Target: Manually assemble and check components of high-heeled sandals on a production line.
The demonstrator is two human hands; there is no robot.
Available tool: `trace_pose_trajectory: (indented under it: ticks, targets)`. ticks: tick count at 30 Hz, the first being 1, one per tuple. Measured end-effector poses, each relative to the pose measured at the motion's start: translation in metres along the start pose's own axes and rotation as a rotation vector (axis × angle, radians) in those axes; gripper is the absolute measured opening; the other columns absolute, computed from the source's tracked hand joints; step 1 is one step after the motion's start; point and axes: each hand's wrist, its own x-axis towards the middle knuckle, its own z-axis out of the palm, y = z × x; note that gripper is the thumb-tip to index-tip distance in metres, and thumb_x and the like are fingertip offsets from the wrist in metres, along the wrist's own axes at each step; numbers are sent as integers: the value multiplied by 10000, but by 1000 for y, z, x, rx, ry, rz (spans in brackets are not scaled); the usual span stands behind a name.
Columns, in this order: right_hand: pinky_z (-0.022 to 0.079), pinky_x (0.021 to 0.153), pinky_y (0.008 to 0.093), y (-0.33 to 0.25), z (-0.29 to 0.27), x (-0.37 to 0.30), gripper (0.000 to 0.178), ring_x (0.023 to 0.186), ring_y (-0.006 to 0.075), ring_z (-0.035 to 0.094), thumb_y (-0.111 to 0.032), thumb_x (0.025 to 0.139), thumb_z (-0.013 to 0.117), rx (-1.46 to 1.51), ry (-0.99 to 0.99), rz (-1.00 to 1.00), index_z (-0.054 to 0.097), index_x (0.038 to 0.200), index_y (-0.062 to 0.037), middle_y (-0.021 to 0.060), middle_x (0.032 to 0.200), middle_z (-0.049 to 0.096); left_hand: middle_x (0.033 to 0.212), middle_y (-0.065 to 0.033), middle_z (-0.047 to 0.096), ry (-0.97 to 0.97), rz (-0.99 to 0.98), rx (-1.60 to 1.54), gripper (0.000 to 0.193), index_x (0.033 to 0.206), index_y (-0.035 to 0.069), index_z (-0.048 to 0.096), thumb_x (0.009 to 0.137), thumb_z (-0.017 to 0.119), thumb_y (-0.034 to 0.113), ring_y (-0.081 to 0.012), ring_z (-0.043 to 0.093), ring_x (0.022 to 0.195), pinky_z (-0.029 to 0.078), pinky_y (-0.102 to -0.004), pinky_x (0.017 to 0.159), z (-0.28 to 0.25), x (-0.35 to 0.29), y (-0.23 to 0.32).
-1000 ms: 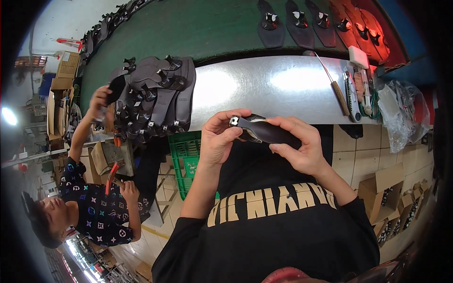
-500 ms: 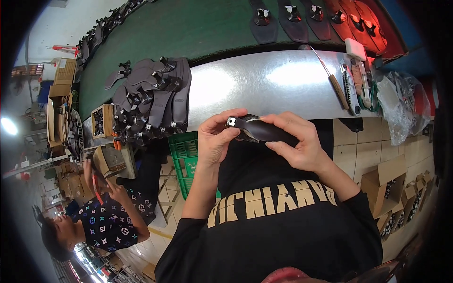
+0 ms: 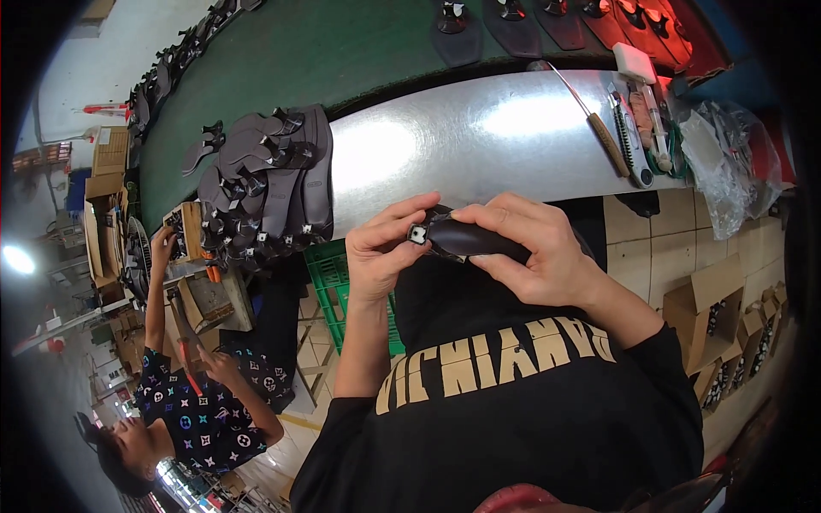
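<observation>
Between my two hands, in front of my chest, is a dark sandal (image 3: 479, 240) with a smooth, curved sole. My left hand (image 3: 372, 255) pinches its left end, thumb and fingers around a shiny black strap part with a small pale square end (image 3: 418, 233). Around the right part of the sole my right hand (image 3: 539, 255) is closed, fingers above and thumb below. The underside of the sandal is hidden. Beyond my left hand lies a pile of dark sandals (image 3: 278, 175) with glossy black straps.
A metal worktop (image 3: 410, 154) edges the green belt (image 3: 342, 43), where more sandals lie. At right are an awl (image 3: 609, 145), a utility knife (image 3: 631, 150) and a clear plastic bag (image 3: 727, 171). A green crate (image 3: 329, 278) stands below. A co-worker (image 3: 205, 402) is at left, near a wooden box (image 3: 192, 231).
My left hand has shifted slightly left and down on the sandal, and its pale square end now faces me more. The co-worker's one hand has moved up to the wooden box.
</observation>
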Motion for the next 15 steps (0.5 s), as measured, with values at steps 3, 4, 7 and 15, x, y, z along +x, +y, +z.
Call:
trace_pose_trajectory:
  ticks: [3,4,7,15]
  targets:
    - [489,644,330,1,0,0,385,724,259,625,-50,741,712,-1,-13,-14,633,1118,-41,96,832,619,1283,-289,551,-55,19,16,424,1132,12,682,732,665,-126,-310,573,1177,480,-347,955,-1,2,4]
    - [490,646,335,1,0,-1,381,724,264,626,-49,743,710,1,-17,-23,630,1115,-37,98,834,620,1304,-295,533,-88,47,10,429,1139,13,679,734,665,-125,-316,561,1195,469,-354,971,-1,3,4]
    - [491,651,343,0,0,-1,380,730,277,629,-47,742,705,12,7,-23,622,1112,-29,105,837,622,1331,-302,507,-76,45,46,449,1145,10,677,722,641,-138,-322,549,1211,460,-361,983,1,2,4]
    - [512,667,320,1,3,-2,415,777,260,655,9,720,712,-71,-18,-26,629,1126,-4,129,894,650,1330,-299,512,-72,31,57,513,1136,2,682,670,563,-177,-322,545,1217,466,-346,966,4,-1,4]
